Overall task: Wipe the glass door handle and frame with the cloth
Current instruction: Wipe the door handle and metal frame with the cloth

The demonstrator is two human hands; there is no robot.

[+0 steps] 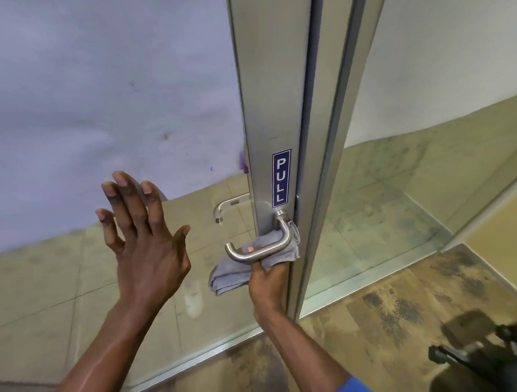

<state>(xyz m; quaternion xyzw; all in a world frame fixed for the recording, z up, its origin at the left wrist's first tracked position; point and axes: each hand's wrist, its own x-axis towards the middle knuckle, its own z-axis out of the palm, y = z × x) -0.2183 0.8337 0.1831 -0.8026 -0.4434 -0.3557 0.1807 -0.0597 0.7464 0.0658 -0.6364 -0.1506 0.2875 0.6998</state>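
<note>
A brushed-metal lever handle [271,248] sticks out of the aluminium door frame [269,106], just under a blue PULL sticker [282,177]. My right hand [265,284] is below the handle and grips a grey cloth [229,275], pressing it up behind and around the lever; one fingertip shows above the bar. The cloth's folded end hangs to the left. My left hand [140,230] is raised with fingers spread, flat toward the glass pane [105,98] left of the frame, holding nothing.
Through the glass I see the matching handle [226,206] on the far side and a tiled floor. A second metal post [346,132] and another glass panel stand to the right. A dark blurred object [489,354] lies on the mottled floor at lower right.
</note>
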